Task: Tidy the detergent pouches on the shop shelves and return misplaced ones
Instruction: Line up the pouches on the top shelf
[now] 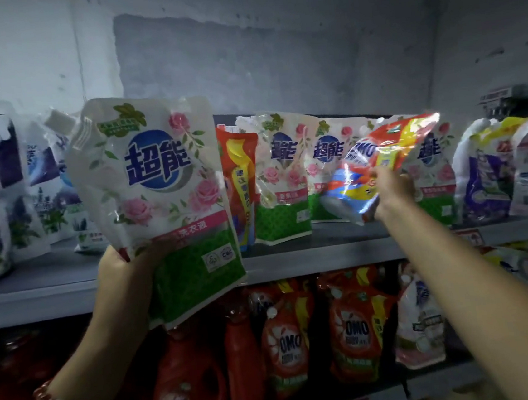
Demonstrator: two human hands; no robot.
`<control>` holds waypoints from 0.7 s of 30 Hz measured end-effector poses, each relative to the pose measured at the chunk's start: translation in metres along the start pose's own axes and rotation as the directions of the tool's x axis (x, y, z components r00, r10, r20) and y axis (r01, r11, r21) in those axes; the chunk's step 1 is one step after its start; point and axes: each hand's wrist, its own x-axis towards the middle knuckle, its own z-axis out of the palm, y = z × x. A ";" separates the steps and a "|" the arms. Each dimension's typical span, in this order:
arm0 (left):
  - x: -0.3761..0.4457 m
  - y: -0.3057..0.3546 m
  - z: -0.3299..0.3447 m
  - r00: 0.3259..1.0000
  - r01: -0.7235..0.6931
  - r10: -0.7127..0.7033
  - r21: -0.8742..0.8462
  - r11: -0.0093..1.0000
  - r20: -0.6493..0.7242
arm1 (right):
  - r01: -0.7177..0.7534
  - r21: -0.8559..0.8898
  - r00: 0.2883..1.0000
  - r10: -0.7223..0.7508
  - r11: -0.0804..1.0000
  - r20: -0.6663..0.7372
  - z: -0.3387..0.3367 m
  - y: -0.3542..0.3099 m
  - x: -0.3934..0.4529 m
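White rose-printed pouch (154,191), red-yellow pouch (385,157)

Glossy plastic pouches (154,191) (crinkled), matt shelf (327,255)

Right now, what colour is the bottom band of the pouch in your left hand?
Green, under a pink strip, on the rose pouch; head view.

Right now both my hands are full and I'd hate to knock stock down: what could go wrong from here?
1. Your right hand pinches the red OMO pouch at one edge, tilted; it might slip or sweep the rose pouches standing behind it.
2. Your left hand holds the large rose pouch by its lower edge, so it could sag or tip.
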 end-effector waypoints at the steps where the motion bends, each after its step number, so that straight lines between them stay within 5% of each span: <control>1: 0.003 0.002 -0.005 1.000 -0.015 0.015 0.007 1.000 -0.004 | -0.038 0.078 0.996 0.031 0.996 0.083 0.000 -0.006 -0.007; 3: 0.007 0.007 -0.015 0.999 -0.031 0.031 0.008 0.999 -0.019 | -0.111 0.224 0.956 0.042 0.968 0.290 0.001 -0.018 -0.030; 7: 0.014 0.016 -0.036 0.995 -0.044 0.044 0.001 0.999 -0.088 | -0.236 0.270 0.749 -0.002 0.933 0.662 0.014 -0.035 -0.095; 21: 0.018 0.081 -0.176 0.924 -0.171 0.222 0.185 0.968 -0.311 | 0.026 0.225 0.605 -0.195 0.974 0.772 0.173 0.024 -0.264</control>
